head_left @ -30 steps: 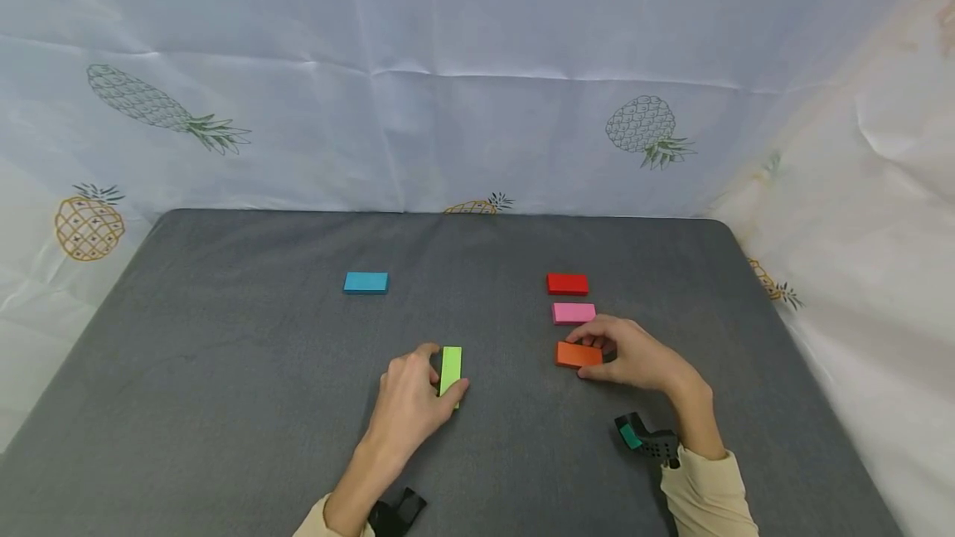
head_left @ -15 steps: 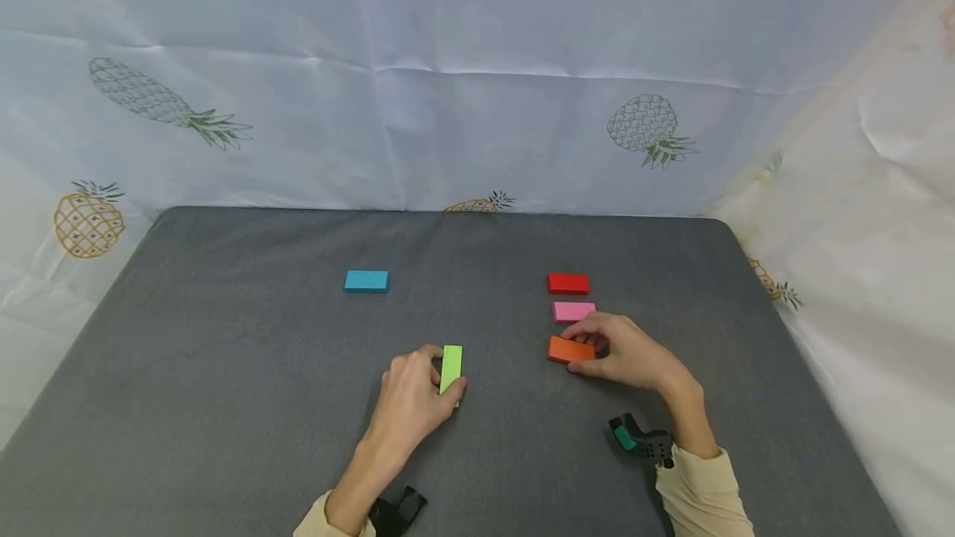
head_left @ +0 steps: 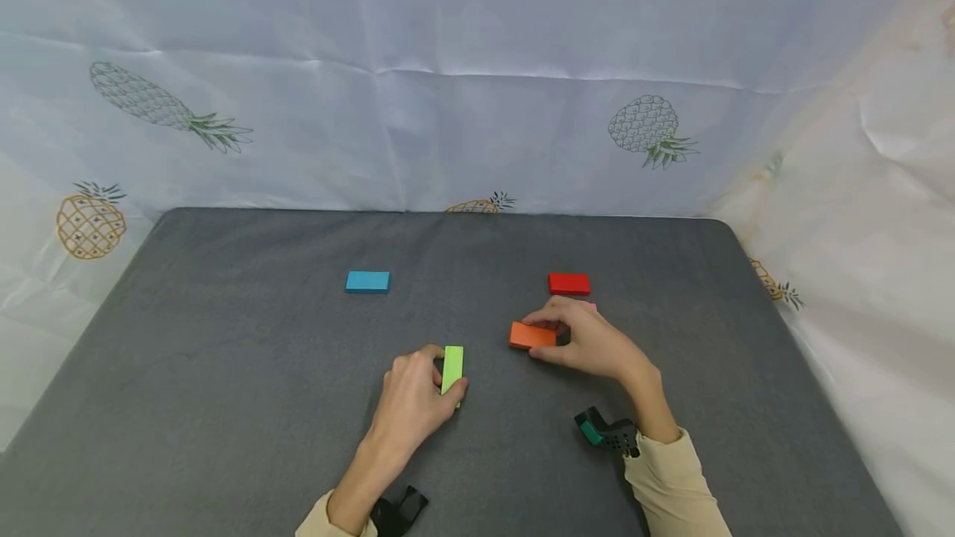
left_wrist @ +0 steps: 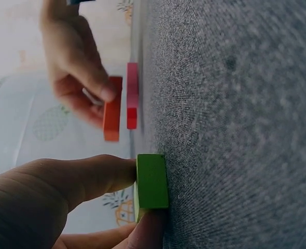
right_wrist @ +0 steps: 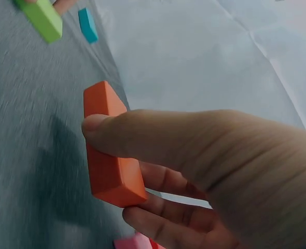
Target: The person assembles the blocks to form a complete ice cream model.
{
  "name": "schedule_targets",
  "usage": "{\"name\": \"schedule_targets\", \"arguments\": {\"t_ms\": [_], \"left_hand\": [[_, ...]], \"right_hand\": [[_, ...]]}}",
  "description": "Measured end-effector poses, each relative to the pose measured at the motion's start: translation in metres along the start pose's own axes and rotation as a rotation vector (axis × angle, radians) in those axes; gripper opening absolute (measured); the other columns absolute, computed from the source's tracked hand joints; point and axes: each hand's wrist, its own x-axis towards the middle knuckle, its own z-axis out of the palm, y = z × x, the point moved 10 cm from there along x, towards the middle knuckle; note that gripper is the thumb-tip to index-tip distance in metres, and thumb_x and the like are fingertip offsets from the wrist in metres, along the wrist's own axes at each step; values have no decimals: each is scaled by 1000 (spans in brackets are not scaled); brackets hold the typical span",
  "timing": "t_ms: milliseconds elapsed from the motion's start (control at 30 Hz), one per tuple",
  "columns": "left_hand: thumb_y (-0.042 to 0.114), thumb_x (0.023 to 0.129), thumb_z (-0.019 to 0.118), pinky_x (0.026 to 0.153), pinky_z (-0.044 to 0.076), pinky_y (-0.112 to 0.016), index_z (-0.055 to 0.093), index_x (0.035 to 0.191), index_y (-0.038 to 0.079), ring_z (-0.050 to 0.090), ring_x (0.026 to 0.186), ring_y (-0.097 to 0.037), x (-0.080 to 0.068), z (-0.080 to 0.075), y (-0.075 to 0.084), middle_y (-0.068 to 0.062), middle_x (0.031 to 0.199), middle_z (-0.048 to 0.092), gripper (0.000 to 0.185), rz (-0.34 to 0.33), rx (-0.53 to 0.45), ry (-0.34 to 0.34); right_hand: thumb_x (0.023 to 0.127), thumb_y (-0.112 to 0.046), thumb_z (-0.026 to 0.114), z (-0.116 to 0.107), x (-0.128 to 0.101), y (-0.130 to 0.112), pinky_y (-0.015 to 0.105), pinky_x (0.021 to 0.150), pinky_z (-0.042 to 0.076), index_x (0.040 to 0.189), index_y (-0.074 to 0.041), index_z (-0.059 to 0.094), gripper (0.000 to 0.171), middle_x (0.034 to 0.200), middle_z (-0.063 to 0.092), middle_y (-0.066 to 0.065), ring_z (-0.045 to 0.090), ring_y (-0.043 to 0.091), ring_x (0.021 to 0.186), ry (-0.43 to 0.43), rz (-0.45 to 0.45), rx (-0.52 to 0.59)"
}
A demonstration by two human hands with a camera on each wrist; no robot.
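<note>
Head view: grey felt-covered table point(head_left: 224, 404)
Left hand point(head_left: 410, 400): pinching flat lime-green rectangular block point(head_left: 452, 369), block resting on table
Right hand point(head_left: 589, 346): gripping flat orange rectangular block point(head_left: 532, 336), lifted clear of table
Beyond: red block point(head_left: 569, 283), blue block point(head_left: 367, 281)

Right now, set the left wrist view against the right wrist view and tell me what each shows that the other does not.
Only the left wrist view shows the left hand pinching the green block on the grey table, with the red block lying flat beyond and the orange block off the surface. Only the right wrist view shows the blue block and a close look at the right hand gripping the orange block between thumb and fingers. Both share the green block, the orange block, the right hand and the table.
</note>
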Motion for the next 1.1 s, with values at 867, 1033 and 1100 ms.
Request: {"name": "schedule_targets", "arguments": {"t_ms": [867,1033,1100], "left_hand": [[14,81,86,46,40,-25,69,117,-6,49,49,-10,1,2,-3,-3,68,60,45,-18,13,-27],[14,80,86,46,40,-25,70,116,-6,49,49,-9,2,2,-2,-3,67,60,44,-15,12,-25],[14,80,86,46,40,-25,70,116,-6,49,49,-9,2,2,-3,-3,67,60,44,-15,11,-24]], "right_hand": [[93,-15,76,51,60,-43,22,78,47,129,-7,71,37,105,66,8,56,14,90,-39,-90,20],[94,-15,75,54,62,-45,23,78,45,130,-7,70,38,106,65,7,55,15,91,-38,-75,7],[94,-16,75,54,62,-46,22,78,45,131,-7,70,39,107,65,7,56,16,91,-39,-77,6]]}}
